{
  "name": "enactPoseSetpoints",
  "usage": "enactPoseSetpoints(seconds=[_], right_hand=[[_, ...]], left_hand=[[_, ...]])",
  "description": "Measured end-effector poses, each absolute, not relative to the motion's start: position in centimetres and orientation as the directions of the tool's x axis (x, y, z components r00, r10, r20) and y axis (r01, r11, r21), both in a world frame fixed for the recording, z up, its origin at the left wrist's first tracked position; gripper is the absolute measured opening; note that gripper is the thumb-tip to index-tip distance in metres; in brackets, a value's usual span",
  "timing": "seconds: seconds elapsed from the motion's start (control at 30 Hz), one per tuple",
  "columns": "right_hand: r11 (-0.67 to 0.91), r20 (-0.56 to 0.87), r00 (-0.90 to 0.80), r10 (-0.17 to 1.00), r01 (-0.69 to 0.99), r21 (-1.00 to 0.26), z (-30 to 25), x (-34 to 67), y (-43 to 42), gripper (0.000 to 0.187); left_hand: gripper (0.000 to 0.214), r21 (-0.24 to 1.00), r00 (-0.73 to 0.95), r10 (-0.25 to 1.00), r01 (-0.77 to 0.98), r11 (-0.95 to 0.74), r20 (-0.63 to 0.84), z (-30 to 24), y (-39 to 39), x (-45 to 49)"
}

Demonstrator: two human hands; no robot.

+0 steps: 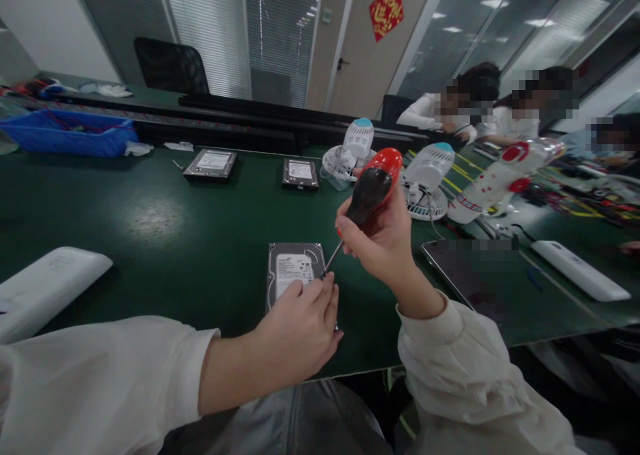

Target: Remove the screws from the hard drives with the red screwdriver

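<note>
Screwdriver in our right hand, we have its slim shaft slanting down and to the left, toward the right edge of a hard drive near the centre of the frame. As far as we can judge, we are partway through work at that edge: the tool is in place, or nearly so, but we cannot tell whether its tip sits in a screw. The drive's labelled face looks whole, and we make out no part lifted away from it, so little or nothing seems finished there.

The drive lies flat on the green desk, below and to the left of our right hand, which is wrapped closely around the red-and-black handle and stands apart from the drive. Our left hand comes in from the lower left and covers the drive's lower right part, its fingers close together and reaching the right edge beside the tool's tip. We cannot tell whether those fingers pinch something small or simply steady the drive. Two more drives, one left and one right, lie well apart from our hands, above centre in the frame.
</note>
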State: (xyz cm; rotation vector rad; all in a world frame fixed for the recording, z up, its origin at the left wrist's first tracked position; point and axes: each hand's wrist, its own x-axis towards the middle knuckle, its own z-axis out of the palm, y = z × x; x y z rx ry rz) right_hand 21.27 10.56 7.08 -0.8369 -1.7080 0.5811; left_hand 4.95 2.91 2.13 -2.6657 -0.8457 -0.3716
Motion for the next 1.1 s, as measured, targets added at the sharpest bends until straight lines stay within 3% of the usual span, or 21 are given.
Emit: enactPoseSetpoints(seconds=[0.63,1.1], right_hand=[[0.649,0.634,-0.144,0.76,0.203,-0.733,7.27,21.26,10.46,0.038],[0.658,0.641,-0.151,0.752,0.229,-0.718,7.15,21.36,10.43,0.042]], left_hand=[[0.055,-0.235,0.799,0.522,0.592,-0.771,0.298,2.24,2.97,5.08],[0.054,-0.253,0.799,0.495,0.586,-0.77,0.342,2.0,2.93,4.95]])
